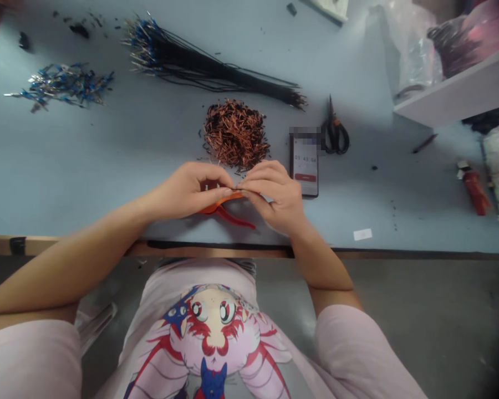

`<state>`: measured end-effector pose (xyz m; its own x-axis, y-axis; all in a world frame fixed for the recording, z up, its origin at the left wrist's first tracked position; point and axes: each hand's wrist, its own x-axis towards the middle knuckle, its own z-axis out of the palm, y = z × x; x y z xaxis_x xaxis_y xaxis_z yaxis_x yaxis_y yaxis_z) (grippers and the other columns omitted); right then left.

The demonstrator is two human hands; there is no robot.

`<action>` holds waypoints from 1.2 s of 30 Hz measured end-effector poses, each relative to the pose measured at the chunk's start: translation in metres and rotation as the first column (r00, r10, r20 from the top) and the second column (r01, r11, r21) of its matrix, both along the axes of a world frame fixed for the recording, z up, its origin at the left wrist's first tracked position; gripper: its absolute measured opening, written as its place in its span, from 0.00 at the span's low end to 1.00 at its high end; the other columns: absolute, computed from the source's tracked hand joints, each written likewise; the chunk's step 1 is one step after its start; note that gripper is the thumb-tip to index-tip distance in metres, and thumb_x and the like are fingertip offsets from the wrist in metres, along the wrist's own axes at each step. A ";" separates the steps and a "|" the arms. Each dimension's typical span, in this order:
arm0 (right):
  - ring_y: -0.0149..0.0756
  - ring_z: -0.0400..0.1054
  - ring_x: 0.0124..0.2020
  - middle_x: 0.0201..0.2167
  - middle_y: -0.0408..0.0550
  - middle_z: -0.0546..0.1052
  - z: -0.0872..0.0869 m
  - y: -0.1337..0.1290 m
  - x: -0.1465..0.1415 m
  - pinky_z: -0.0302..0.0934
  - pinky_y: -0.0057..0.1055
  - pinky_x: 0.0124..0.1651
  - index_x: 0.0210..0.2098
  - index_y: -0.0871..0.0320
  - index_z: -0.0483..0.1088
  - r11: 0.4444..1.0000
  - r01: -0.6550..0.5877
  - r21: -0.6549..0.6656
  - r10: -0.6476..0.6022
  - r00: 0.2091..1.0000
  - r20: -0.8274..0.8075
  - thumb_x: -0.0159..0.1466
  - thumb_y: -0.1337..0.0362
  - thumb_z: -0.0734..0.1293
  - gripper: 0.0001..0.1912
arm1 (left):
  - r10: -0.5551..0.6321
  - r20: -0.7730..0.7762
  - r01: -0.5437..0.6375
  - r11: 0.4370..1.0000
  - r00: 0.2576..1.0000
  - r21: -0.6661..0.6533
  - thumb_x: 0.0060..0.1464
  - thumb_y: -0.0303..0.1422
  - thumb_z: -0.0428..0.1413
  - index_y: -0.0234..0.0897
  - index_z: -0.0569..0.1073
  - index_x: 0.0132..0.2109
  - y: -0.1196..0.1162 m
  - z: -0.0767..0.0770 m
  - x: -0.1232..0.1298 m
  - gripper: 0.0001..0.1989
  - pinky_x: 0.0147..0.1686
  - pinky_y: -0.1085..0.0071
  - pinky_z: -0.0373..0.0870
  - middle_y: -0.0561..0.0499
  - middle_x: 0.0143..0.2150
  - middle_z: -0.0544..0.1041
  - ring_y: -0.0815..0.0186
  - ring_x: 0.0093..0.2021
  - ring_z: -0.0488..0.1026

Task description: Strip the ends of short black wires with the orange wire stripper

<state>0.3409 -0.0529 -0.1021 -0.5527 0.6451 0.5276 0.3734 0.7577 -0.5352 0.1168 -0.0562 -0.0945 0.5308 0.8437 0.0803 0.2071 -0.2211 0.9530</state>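
Over the front of the table, my left hand (195,189) and my right hand (274,194) meet fingertip to fingertip. Both are closed in a pinch around something thin and dark, too small to name. Beneath them lies a pair of red-and-orange-handled pliers (235,218), its head hidden by my left hand. Just beyond my fingers is a heap of short copper-coloured pieces (236,133) with dark ends. Farther back, a long bundle of black wires (216,69) ends in blue and metal tips at its left.
A phone showing a timer (305,166) lies right of my right hand, with black-handled scissors (336,130) beside it. Blue-and-metal pieces (66,86) are piled at left. On the right are a shelf board (453,91), plastic bags (419,50) and a red object (474,188).
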 end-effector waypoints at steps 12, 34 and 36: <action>0.40 0.74 0.38 0.32 0.47 0.81 0.012 0.000 0.006 0.67 0.42 0.48 0.34 0.55 0.76 0.976 0.213 -0.050 -0.211 0.976 0.049 0.68 0.62 0.65 0.10 | 0.314 0.001 -0.307 0.925 0.949 0.223 0.56 0.32 0.59 0.39 0.76 0.32 0.009 -0.003 -0.011 0.05 0.22 0.73 0.57 0.57 0.22 0.71 0.74 0.21 0.64; 0.46 0.73 0.46 0.45 0.50 0.78 0.018 -0.003 0.010 0.67 0.45 0.53 0.48 0.57 0.72 0.746 0.132 -0.652 -0.154 0.988 0.024 0.52 0.63 0.67 0.23 | 0.568 0.490 -0.742 0.591 0.662 0.316 0.53 0.51 0.64 0.38 0.74 0.37 0.039 -0.029 -0.024 0.20 0.23 0.74 0.60 0.58 0.26 0.70 0.78 0.23 0.63; 0.47 0.73 0.49 0.47 0.48 0.78 0.019 0.000 0.014 0.67 0.48 0.55 0.50 0.54 0.70 0.635 0.006 -0.772 -0.183 0.973 -0.142 0.54 0.62 0.63 0.23 | 0.554 0.486 -0.728 0.605 0.675 0.321 0.54 0.51 0.64 0.38 0.74 0.37 0.038 -0.030 -0.023 0.20 0.22 0.74 0.59 0.57 0.26 0.70 0.78 0.23 0.63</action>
